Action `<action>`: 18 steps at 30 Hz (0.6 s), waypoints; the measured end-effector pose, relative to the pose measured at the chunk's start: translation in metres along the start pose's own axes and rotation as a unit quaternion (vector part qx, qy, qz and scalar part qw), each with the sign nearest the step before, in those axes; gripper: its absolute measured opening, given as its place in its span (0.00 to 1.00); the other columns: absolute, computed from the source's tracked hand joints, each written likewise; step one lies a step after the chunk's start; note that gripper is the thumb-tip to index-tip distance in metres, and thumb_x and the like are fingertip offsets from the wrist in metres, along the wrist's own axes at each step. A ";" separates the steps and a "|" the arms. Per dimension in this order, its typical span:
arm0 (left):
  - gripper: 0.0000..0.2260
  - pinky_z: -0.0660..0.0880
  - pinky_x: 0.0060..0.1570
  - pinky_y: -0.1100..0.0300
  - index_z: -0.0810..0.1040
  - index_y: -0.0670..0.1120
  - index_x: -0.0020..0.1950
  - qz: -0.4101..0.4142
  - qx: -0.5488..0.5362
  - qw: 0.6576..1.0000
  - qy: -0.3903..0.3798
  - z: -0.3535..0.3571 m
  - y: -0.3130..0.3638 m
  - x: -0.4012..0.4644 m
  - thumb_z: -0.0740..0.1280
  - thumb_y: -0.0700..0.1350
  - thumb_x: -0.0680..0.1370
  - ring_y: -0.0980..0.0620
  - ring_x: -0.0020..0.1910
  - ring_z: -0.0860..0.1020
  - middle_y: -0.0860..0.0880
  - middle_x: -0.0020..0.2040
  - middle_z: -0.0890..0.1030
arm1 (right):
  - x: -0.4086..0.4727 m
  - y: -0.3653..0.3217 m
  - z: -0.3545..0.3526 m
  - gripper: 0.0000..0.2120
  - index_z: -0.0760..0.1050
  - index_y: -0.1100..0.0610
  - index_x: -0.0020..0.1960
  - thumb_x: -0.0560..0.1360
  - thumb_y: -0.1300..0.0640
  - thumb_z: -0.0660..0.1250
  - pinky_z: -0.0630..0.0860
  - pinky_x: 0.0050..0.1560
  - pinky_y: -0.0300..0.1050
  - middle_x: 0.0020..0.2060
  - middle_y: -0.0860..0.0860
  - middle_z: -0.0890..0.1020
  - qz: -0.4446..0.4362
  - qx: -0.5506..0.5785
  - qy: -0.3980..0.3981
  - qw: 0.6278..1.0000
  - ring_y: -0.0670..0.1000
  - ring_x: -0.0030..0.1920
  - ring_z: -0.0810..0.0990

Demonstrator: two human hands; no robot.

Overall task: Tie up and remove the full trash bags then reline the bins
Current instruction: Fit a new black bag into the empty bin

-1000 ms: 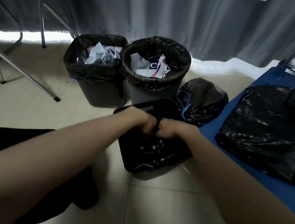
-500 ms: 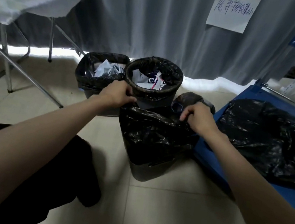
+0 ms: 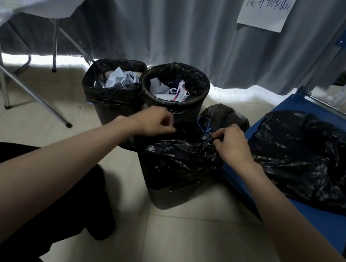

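Left hand [image 3: 155, 119] and right hand [image 3: 229, 144] each pinch the glossy black plastic liner [image 3: 179, 155] at opposite sides of the dark square bin's [image 3: 173, 196] rim, directly ahead between them, equally near. The liner's mouth runs left to right. A white paper sign [image 3: 268, 6] on the grey curtain [image 3: 176, 16] bears handwritten characters I can't read.

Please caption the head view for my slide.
Both hands, left and right, fit a black liner over the near bin.
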State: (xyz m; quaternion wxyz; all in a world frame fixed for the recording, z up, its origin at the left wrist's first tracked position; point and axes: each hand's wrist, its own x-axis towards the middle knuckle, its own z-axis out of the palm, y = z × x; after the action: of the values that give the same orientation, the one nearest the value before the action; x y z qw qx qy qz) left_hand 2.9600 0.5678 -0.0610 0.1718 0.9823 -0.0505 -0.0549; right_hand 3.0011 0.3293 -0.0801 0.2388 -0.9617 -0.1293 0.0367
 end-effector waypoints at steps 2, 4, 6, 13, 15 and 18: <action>0.17 0.76 0.49 0.57 0.81 0.50 0.45 0.025 -0.100 0.993 -0.064 0.003 0.031 0.003 0.72 0.64 0.70 0.53 0.46 0.80 0.53 0.43 0.82 | 0.001 -0.004 0.002 0.08 0.83 0.56 0.54 0.78 0.60 0.66 0.75 0.59 0.50 0.59 0.55 0.75 -0.004 0.051 0.007 0.999 0.57 0.57 0.78; 0.27 0.75 0.48 0.60 0.79 0.56 0.50 0.006 -0.090 0.984 -0.156 0.007 0.053 0.005 0.72 0.73 0.60 0.55 0.47 0.79 0.56 0.47 0.81 | 0.003 -0.006 0.002 0.10 0.83 0.56 0.55 0.79 0.62 0.64 0.74 0.62 0.46 0.59 0.55 0.79 -0.002 0.095 0.007 0.995 0.54 0.59 0.78; 0.37 0.72 0.46 0.61 0.74 0.56 0.58 0.003 0.005 0.982 -0.191 0.016 0.065 0.008 0.75 0.72 0.55 0.55 0.49 0.77 0.56 0.52 0.79 | 0.003 -0.007 0.001 0.13 0.82 0.57 0.59 0.79 0.64 0.62 0.73 0.60 0.42 0.60 0.55 0.80 0.004 0.132 -0.003 0.991 0.52 0.60 0.78; 0.20 0.74 0.53 0.53 0.73 0.47 0.65 -0.009 0.271 0.960 -0.065 0.048 0.059 0.001 0.69 0.50 0.74 0.43 0.58 0.79 0.45 0.60 0.79 | 0.002 -0.010 0.000 0.17 0.83 0.52 0.58 0.76 0.68 0.64 0.80 0.46 0.39 0.52 0.50 0.81 0.006 0.253 0.017 0.967 0.51 0.44 0.83; 0.17 0.70 0.58 0.53 0.72 0.47 0.65 -0.014 0.352 0.935 -0.026 0.057 0.051 -0.006 0.65 0.45 0.76 0.45 0.58 0.79 0.47 0.61 0.79 | 0.002 -0.011 -0.001 0.14 0.84 0.52 0.52 0.76 0.67 0.65 0.82 0.47 0.47 0.48 0.50 0.82 0.010 0.229 0.009 0.973 0.53 0.41 0.83; 0.18 0.66 0.64 0.51 0.72 0.47 0.65 -0.054 0.343 0.931 -0.111 0.058 0.041 -0.009 0.66 0.47 0.76 0.45 0.60 0.78 0.47 0.62 0.78 | 0.001 -0.007 -0.003 0.09 0.85 0.51 0.43 0.76 0.61 0.68 0.82 0.49 0.54 0.43 0.49 0.84 0.033 0.105 -0.029 0.994 0.53 0.45 0.82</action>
State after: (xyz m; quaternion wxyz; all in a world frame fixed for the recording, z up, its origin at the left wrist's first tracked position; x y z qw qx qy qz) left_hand 2.9408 0.5112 -0.1007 -0.1855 0.9703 -0.0314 -0.1521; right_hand 3.0005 0.3339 -0.0740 0.3330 -0.9337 -0.1000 0.0857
